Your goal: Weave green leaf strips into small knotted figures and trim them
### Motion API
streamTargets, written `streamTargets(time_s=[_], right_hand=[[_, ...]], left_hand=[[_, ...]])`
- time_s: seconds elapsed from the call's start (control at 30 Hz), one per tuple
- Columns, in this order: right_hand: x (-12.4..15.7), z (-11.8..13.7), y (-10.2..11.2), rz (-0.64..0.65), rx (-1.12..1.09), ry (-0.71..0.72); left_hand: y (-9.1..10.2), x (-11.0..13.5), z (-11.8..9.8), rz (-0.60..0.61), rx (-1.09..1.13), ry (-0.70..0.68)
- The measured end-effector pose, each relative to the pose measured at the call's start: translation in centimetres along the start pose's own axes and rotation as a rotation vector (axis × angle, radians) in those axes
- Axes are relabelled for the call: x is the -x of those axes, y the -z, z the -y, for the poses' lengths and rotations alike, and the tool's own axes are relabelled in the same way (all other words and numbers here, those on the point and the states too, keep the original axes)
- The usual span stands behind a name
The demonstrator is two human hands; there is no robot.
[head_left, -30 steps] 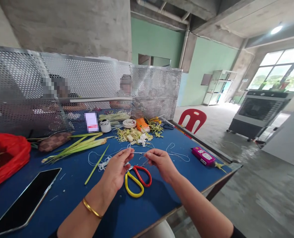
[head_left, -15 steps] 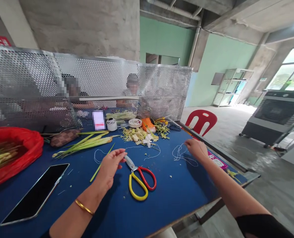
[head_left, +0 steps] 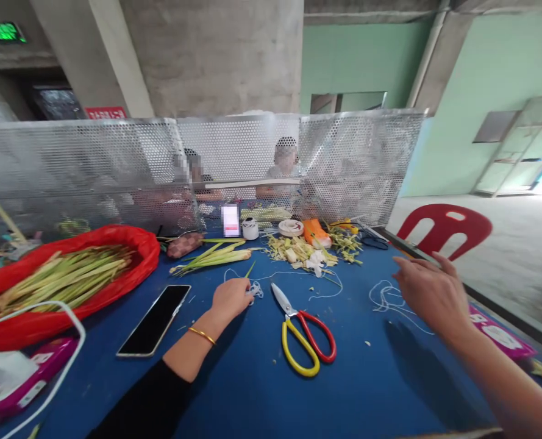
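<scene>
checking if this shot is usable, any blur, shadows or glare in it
In the head view, the right hand looks slightly blurred, while the scissors read crisper; also in that view, a soft shadow lies on the blue table below that hand, and glare washes out the patch beside the shelf at far right.

1. Mid-frame, I see scissors [head_left: 291, 312] on the table [head_left: 238, 390].
2. Left of them I have the left hand [head_left: 231, 299], then the phone [head_left: 154, 320], then a bag [head_left: 149, 251] holding stalks [head_left: 64, 277].
3. Upper centre, behind the scissors, trimmings [head_left: 283, 250] lie before the partition [head_left: 243, 146].
4. At frame right I get the right hand [head_left: 434, 297], some thread [head_left: 382, 297] to its left, a chair [head_left: 478, 227] behind it.
</scene>
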State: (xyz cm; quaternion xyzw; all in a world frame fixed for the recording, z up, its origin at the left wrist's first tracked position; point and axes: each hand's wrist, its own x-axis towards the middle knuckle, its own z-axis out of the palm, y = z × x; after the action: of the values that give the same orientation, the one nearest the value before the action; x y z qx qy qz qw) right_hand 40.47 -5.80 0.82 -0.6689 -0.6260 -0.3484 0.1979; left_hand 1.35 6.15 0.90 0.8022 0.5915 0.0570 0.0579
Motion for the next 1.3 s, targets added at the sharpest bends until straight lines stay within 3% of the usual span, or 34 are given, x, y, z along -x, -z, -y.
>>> streamTargets(time_s=[0.07,0.13,0.3,0.43,0.57,0.67,0.77,0.9,1.0,1.13,1.27,1.3], right_hand=[[-0.4,-0.4,0.2,0.041,-0.145,-0.070],[-1.0,-1.1,0.7,0.062,-0.290,-0.258],[-2.5,-0.8,2.1,-0.007,-0.277,-0.399],[-4.0,4.1,0.4,0.084,-0.568,-0.334],[-6.6,10.4,-3.0,0.195,-0.894,-0.288],[-9.0,12.8,-5.3,0.229,-0.988,-0.291],[-11.0,12.0,-7.0,0.267,-0.933,-0.354],[-12.7,8.2,-8.3,0.304,-0.746,-0.443],[-12.5,6.4,-8.2,0.380,-0.647,-0.388],[-9.7,7.4,-6.9,0.488,-0.620,-0.221],[-4.8,9.5,-5.8,0.750,-0.721,0.055],[-3.7,9.9,-5.8,0.775,-0.709,0.055]], left_hand=[[0.7,-0.7,-0.4,-0.012,-0.006,-0.013],[2.0,-1.7,-0.5,-0.037,0.007,-0.015],[5.4,-5.2,-1.4,-0.207,0.095,0.011],[6.3,-6.8,-5.9,-0.286,0.228,-0.107],[5.1,-8.0,-11.3,-0.254,0.393,-0.292],[4.1,-8.5,-12.9,-0.247,0.486,-0.325],[3.4,-8.5,-11.1,-0.258,0.544,-0.272],[3.8,-7.4,-5.3,-0.288,0.491,-0.110],[4.7,-5.1,-0.9,-0.285,0.361,-0.005],[4.4,-1.3,3.0,-0.170,0.184,0.099],[2.2,1.2,4.2,-0.038,0.125,0.142],[1.7,1.5,4.2,-0.014,0.131,0.148]])
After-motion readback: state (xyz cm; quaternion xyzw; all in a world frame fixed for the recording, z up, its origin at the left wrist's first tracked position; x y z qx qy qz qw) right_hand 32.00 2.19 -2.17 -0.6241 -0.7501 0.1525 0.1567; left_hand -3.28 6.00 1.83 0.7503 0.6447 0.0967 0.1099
